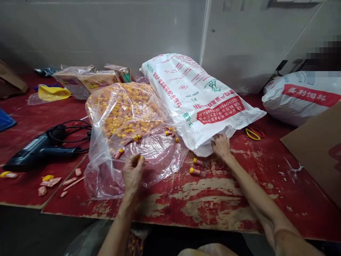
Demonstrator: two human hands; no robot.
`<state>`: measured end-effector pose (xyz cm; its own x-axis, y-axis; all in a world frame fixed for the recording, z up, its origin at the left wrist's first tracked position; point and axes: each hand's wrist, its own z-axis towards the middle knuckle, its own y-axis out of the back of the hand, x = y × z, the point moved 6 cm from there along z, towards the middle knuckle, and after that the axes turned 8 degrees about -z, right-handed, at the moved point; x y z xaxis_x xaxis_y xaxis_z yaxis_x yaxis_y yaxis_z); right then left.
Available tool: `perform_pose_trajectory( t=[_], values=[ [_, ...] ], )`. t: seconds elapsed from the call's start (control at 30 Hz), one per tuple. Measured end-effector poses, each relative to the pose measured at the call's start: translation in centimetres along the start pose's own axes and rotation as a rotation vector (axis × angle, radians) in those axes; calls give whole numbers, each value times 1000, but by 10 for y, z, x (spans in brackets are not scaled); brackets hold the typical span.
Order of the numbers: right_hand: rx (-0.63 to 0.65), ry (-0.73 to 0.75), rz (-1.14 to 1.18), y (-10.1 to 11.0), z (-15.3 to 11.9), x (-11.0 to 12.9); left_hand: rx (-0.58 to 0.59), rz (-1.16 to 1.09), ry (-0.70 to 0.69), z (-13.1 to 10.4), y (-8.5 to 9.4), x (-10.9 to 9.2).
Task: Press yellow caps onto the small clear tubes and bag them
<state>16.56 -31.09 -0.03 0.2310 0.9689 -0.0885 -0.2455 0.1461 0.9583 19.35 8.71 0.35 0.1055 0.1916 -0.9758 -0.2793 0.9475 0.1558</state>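
Observation:
My left hand (132, 174) is closed on a small yellow-capped tube (141, 158), over the loose front of a clear plastic bag (106, 181). Many yellow-capped pieces (125, 110) fill the back of that bag, and a few lie near its mouth. At the lower mouth of a large white printed sack (183, 96) is my right hand (222, 145); its fingertips are hidden in the sack's folds, so their grip does not show. Two clear tubes with yellow caps (197, 171) lie on the red table between my hands.
A dark heat gun (39, 151) with a coiled cord lies left, near loose pink pieces (52, 182). Yellow-handled scissors (253, 133) rest right of the sack. Another white sack (301, 96) and a cardboard box (317, 153) stand right. Packets (98, 80) lean at the back.

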Motion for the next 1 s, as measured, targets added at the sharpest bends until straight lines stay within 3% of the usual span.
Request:
perform_pose_trajectory(
  t=[0.1,0.2,0.27,0.33,0.4,0.47,0.57,0.7,0.87,0.93,1.0],
  values=[
    [119,71,-43,-16,27,-4,130,-453,286,-51,-31,2],
    [127,99,-44,-13,22,-6,135,-654,433,-91,-54,-1],
    [64,92,43,2,2,-8,118,-755,524,-109,-67,-1],
    [16,135,286,23,-28,-4,112,-828,599,-122,-80,0],
    [84,261,593,40,-65,12,102,-857,639,-133,-89,2],
    [198,389,761,53,-100,36,102,-857,633,-144,-97,3],
    [201,472,798,64,-131,65,157,-825,594,-159,-105,2],
    [185,483,793,59,-139,85,226,-720,544,-175,-104,-3],
    [147,402,731,51,-144,90,297,-529,427,-184,-98,-11],
    [182,363,690,49,-146,91,326,-492,417,-185,-98,-10],
    [268,359,587,48,-147,93,429,-374,351,-183,-99,-12]
  ],
)
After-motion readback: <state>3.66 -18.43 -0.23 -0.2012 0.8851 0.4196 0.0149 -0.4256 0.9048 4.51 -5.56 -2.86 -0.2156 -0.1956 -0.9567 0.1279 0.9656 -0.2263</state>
